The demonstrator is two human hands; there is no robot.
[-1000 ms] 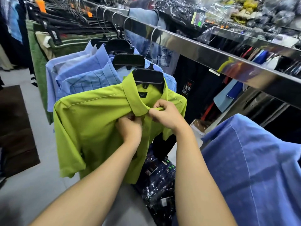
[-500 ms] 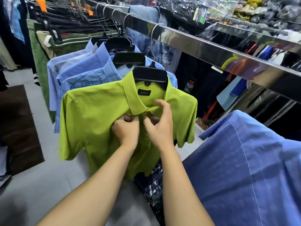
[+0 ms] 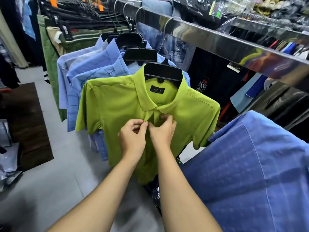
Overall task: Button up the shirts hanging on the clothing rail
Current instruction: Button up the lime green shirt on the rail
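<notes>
A lime-green short-sleeved shirt (image 3: 115, 106) hangs on a black hanger (image 3: 163, 72) from the shiny metal rail (image 3: 217, 42). Its collar is closed at the top. My left hand (image 3: 133, 136) pinches the left edge of the placket a little below the collar. My right hand (image 3: 163, 131) pinches the right edge beside it, fingertips close together. The button itself is hidden by my fingers. Several light-blue shirts (image 3: 93, 76) hang behind the green one on black hangers.
A darker blue shirt (image 3: 250, 173) hangs close at the right, nearest to me. Dark trousers on hangers (image 3: 75, 15) and green garments (image 3: 50, 64) fill the far rail. Plastic-wrapped goods (image 3: 250, 9) lie above the rail. A brown mat (image 3: 25, 123) lies on the grey floor at left.
The green shirt has turned to face me squarely. Both hands moved down from the collar to the placket below it, and the collar now sits closed.
</notes>
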